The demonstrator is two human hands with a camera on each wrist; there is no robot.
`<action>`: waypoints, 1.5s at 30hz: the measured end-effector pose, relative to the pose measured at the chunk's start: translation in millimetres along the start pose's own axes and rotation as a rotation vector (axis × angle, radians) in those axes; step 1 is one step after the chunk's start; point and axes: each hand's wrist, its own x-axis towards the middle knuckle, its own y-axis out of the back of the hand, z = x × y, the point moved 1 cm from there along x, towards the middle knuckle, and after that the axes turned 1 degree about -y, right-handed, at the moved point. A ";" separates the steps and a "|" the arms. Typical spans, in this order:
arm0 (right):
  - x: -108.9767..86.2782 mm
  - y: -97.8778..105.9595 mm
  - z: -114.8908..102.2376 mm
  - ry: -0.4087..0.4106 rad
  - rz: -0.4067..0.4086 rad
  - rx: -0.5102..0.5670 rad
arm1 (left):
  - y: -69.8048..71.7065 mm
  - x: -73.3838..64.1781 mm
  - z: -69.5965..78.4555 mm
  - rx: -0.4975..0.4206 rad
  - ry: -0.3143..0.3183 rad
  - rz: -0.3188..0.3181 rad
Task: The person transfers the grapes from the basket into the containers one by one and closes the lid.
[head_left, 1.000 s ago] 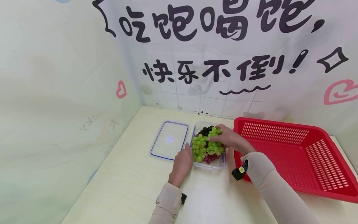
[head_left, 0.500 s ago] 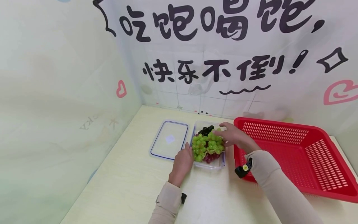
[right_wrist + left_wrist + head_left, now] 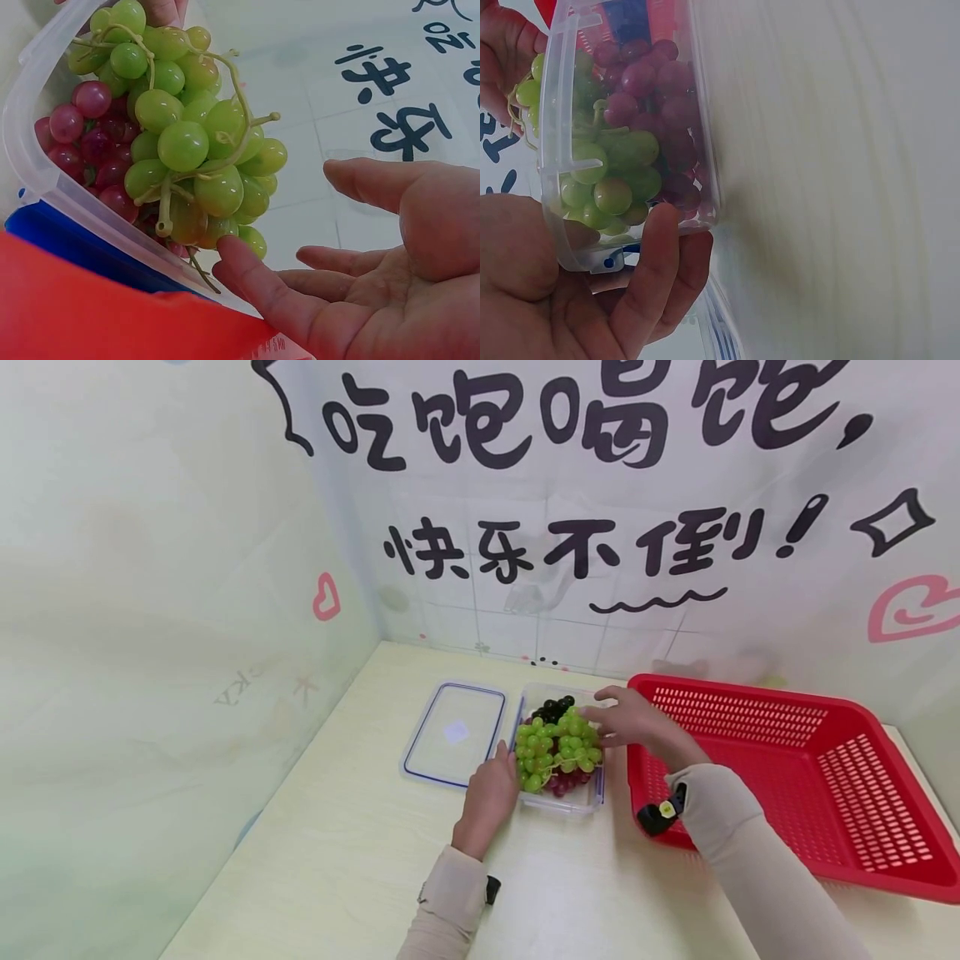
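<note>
A clear plastic food container (image 3: 564,807) holds green grapes (image 3: 534,752), red grapes (image 3: 564,783) and black grapes (image 3: 553,708). The green bunch lies on top and rises above the rim. My left hand (image 3: 491,789) grips the container's left side; in the left wrist view its thumb goes over the rim and its fingers lie along the outer wall. At the right side, my right hand (image 3: 633,722) has its fingers spread and the palm holds nothing. One fingertip (image 3: 229,247) is right at the green grapes in the right wrist view.
The container's lid (image 3: 455,735), with a blue seal, lies flat on the table (image 3: 360,827) to the left. A large red basket (image 3: 765,777) stands close on the right. A printed wall sheet (image 3: 540,602) rises behind the table.
My right hand has come off the green grapes, its fingers opening, and drawn back a little to the right. The left hand and the container have stayed in place.
</note>
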 end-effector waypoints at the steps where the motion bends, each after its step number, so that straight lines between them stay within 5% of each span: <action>1: -0.3 0.9 0.4 0.001 0.002 0.006 | 0.0 -0.2 0.4 -0.001 0.001 -0.001; 21: -10.7 4.9 1.2 0.022 0.046 0.014 | -0.3 0.6 -0.8 -0.011 -0.006 -0.016; 36: -12.2 0.7 2.2 0.042 0.066 0.008 | 7.3 1.0 -2.6 -0.059 -0.004 -0.106; 45: -18.7 -3.6 0.4 0.093 0.182 -0.154 | 9.6 -0.4 -5.5 -0.091 -0.003 -0.148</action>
